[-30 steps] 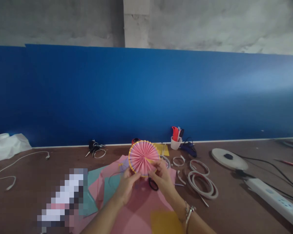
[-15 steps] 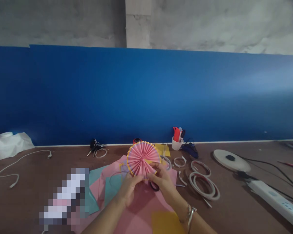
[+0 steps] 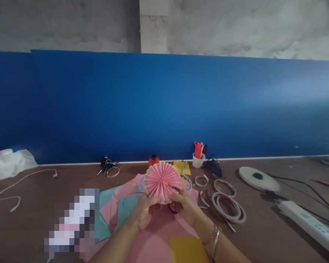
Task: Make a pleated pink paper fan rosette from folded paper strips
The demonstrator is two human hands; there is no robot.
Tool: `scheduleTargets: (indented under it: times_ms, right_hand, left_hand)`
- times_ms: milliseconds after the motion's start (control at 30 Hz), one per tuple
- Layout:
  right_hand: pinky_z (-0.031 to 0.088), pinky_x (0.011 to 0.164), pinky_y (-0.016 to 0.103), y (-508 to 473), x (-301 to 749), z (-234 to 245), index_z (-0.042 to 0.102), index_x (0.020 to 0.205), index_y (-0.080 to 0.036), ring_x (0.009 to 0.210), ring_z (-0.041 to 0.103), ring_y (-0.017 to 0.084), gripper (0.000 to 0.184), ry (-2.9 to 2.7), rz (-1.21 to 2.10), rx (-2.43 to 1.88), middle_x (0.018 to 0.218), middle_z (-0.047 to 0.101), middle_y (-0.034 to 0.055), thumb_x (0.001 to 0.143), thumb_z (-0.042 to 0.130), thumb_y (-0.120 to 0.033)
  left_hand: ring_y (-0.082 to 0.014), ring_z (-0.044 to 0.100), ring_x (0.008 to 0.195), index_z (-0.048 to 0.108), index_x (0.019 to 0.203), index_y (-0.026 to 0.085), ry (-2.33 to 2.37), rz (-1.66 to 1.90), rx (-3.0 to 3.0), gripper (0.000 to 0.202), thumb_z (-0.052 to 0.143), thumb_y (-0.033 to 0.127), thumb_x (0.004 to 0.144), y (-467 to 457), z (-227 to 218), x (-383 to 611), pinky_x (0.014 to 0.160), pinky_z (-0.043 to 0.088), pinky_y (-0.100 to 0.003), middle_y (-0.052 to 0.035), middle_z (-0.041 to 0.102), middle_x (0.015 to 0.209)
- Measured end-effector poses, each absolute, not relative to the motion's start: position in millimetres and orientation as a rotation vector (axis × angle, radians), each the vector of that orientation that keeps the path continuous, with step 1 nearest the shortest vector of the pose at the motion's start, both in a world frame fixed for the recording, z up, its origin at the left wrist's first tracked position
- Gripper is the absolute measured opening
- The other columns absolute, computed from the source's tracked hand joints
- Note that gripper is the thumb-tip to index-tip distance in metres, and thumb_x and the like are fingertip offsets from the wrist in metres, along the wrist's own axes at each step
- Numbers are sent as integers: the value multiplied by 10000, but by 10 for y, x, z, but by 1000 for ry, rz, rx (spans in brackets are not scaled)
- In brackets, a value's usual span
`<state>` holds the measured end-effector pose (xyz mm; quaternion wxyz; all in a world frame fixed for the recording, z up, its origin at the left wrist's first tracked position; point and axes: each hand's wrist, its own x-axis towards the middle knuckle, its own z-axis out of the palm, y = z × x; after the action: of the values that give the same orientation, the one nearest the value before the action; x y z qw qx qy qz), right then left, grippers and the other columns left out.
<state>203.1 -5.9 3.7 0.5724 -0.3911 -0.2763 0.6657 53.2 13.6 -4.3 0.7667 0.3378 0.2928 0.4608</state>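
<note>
And now the pink pleated disc [image 3: 161,174] is dipping a little — the red roll [image 3: 154,160] just behind it, largely hidden by its rim half a second ago, is coming into fuller view. Both hands are keeping hold: the left hand [image 3: 144,212] is pinching the disc at its lower left edge, while the right hand [image 3: 185,207] is grasping its lower right, a finger reaching over the pleats. Beneath the disc, a pink sheet [image 3: 153,243] is lying spread out. The dip appears to be a small adjustment rather than a release — the pleats are staying fanned, so the round form is apparently holding. Behind the disc, to its right, a white cup [image 3: 198,161] is standing; farther right, coiled strips [image 3: 228,209] are resting.
</note>
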Motion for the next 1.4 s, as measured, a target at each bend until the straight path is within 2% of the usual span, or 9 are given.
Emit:
scheduleTargets:
  times_ms: [133, 267, 433, 600, 733, 967, 1167, 1333, 1400]
  right_hand:
    - [357, 459, 153, -61, 2042, 44, 571, 737, -160, 441, 462, 40, 309, -685, 1550, -903, 557, 573, -50, 494, 763, -156]
    - [327, 444, 155, -73, 2027, 76, 590, 862, -167, 416, 431, 44, 423, -629, 1581, -904, 493, 519, -83, 475, 757, -139]
    - [360, 484, 194, -78, 2005, 57, 580, 965, -173, 475, 507, 86, 438, -789, 1484, -944, 593, 589, -49, 553, 729, -180]
    - [355, 474, 205, -16, 1997, -101, 571, 924, -174, 505, 530, 104, 402, -919, 1338, -1019, 659, 607, -30, 562, 738, -228]
    - [314, 436, 199, 59, 2005, -243, 572, 920, -173, 445, 461, 76, 394, -965, 1217, -1101, 646, 594, -34, 551, 701, -225]
    - [415, 535, 255, 93, 1975, -301, 597, 891, -150, 557, 552, 141, 329, -1143, 908, -1271, 630, 597, -9, 570, 615, -221]
    - [369, 483, 224, 4, 1911, -236, 536, 631, -177, 502, 483, 108, 39, -1273, 609, -1372, 566, 538, -23, 617, 555, -208]
    - [332, 463, 209, -66, 1871, -176, 457, 609, -199, 486, 441, 95, 93, -1361, 524, -1337, 537, 471, -47, 665, 529, -215]
    - [334, 468, 210, -81, 1858, -152, 450, 605, -200, 492, 437, 95, 118, -1370, 539, -1331, 541, 471, -45, 684, 532, -230]
  left_hand:
    - [-110, 571, 542, 659, 650, 132, 638, 976, 684, 177, 765, 171, 513, 141, -41, 515, 530, 436, -212, -8, 672, 611]
    - [-115, 566, 531, 663, 646, 123, 641, 961, 672, 178, 766, 167, 508, 146, -37, 500, 535, 432, -225, -18, 670, 605]
    - [-133, 604, 590, 681, 740, 125, 599, 972, 752, 212, 775, 226, 580, 120, -55, 567, 577, 446, -233, -38, 696, 678]
    - [-214, 662, 705, 674, 886, 120, 729, 1060, 888, 348, 775, 247, 579, 106, -108, 648, 681, 489, -304, -75, 724, 766]
    - [-228, 667, 757, 669, 946, 134, 864, 1139, 983, 402, 752, 237, 567, 146, -141, 638, 727, 499, -313, -62, 730, 803]
    - [-216, 658, 716, 682, 856, 126, 1027, 1176, 1115, 298, 726, 246, 587, 149, -134, 628, 661, 504, -280, -55, 723, 758]
    - [-235, 662, 738, 683, 855, 118, 1019, 1175, 1157, 318, 725, 292, 592, 128, -117, 644, 663, 509, -289, -75, 731, 773]
    - [-221, 645, 716, 688, 817, 133, 1075, 1218, 1198, 271, 690, 283, 592, 137, -96, 659, 630, 498, -274, -51, 722, 738]
    - [-201, 617, 632, 676, 708, 146, 1141, 1225, 1229, 182, 680, 267, 572, 149, -99, 663, 564, 474, -258, -25, 686, 631]
